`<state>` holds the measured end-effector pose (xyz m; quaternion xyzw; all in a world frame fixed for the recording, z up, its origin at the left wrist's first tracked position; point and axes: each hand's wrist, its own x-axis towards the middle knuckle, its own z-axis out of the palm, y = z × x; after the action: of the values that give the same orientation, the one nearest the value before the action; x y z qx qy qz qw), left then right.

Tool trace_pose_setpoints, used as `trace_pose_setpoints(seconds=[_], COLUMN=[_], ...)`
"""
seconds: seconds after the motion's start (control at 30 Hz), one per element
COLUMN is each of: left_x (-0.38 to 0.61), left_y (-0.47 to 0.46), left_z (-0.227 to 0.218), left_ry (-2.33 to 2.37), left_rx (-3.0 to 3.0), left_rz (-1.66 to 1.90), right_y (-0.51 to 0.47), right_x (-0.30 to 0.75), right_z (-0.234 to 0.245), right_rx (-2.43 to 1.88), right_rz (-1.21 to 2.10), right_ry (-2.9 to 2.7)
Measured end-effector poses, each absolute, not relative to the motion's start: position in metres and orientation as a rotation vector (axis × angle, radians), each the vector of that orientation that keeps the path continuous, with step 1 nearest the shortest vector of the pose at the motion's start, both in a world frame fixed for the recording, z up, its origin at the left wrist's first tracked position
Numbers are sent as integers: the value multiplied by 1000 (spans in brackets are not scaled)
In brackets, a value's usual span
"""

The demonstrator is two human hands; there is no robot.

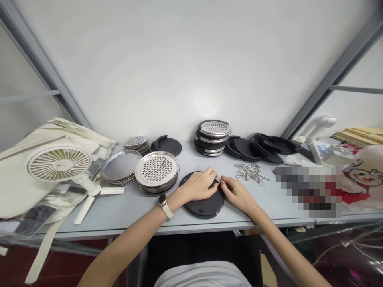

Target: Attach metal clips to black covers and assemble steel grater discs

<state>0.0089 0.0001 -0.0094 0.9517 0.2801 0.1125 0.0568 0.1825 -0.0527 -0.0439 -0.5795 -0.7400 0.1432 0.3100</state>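
A round black plastic disc (pixel 203 205) lies flat near the front edge of the table. My left hand (pixel 199 185), with a watch on its wrist, rests across the disc, its bent fingers gripping the upper right part. At the disc's right edge my right hand (pixel 236 193) pinches a thin metal wire clip (pixel 218 179), mostly hidden by the fingertips. Several loose wire clips (pixel 250 172) lie in a heap beyond my right hand. To the left of the disc stands a stack of round metal grater plates (pixel 157 169).
Plain metal discs (pixel 121 165) are stacked at the left, beside a white fan (pixel 60 163). Assembled black-and-metal graters (pixel 214 135) stand piled at the back. More black discs (pixel 248 147) lie right of them, others (pixel 169 146) at back left. A blurred-out patch (pixel 308 191) covers something at right.
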Motion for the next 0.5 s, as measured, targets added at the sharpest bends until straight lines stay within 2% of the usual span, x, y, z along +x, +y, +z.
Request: trace_pose_setpoints(seconds=[0.5], left_x=[8], left_y=[1], left_z=[-11], left_ry=[857], left_rx=[2904], left_rz=[400], right_y=[-51], right_x=[188], right_z=[-45], right_rx=[-1513], right_rz=[505], right_ry=[-1960])
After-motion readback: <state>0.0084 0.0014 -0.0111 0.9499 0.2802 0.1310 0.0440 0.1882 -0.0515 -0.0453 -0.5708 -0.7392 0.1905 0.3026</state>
